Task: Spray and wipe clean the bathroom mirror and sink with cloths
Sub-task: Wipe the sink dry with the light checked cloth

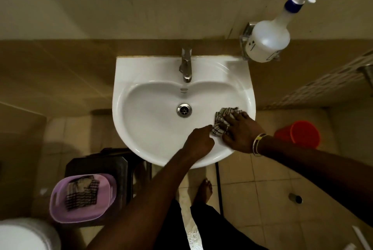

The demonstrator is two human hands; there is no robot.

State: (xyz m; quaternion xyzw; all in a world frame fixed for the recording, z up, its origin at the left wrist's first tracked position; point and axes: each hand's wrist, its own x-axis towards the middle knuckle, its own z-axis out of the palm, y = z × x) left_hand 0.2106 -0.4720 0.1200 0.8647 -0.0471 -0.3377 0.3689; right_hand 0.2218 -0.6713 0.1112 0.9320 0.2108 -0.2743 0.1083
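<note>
the right hand [240, 133], fingers spread, presses the checked cloth [223, 117] on the right wall of the sink [145, 128]. the left hand [198, 140] is curled at the cloth's corner; grip unclear.

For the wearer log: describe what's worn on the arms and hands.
The left arm and right arm are sleeveless. The right hand has a ring on one finger; its wrist carries pale bangles, one marked yellow. The left hand shows nothing worn.

sink bowl [145, 120] open left, tap [186, 66] overhanging rear, cloth [223, 117] at right
</note>
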